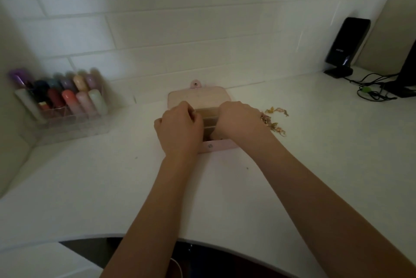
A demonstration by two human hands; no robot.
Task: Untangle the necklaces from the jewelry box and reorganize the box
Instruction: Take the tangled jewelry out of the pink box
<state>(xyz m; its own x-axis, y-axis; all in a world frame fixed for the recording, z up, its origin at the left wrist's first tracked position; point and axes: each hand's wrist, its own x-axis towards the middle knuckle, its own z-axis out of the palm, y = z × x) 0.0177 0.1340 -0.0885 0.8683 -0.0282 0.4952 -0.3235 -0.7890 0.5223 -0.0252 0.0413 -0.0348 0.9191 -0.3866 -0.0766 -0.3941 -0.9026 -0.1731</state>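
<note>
Necklaces [275, 120] lie tangled beside the open jewelry box [199, 97], where left hand [180, 128] and right hand [238, 120], fingers curled, seemingly sort compartments; untangling likely follows.

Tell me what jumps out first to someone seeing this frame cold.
Two bare forearms reach to mid-desk, where the left hand and right hand, fingers curled, work inside an open pink jewelry box; what they hold is hidden. Just right of the box, a tangle of gold necklaces lies on the white desk. At far left stands a clear organizer of coloured bottles, at far right a dark phone on a stand.
</note>
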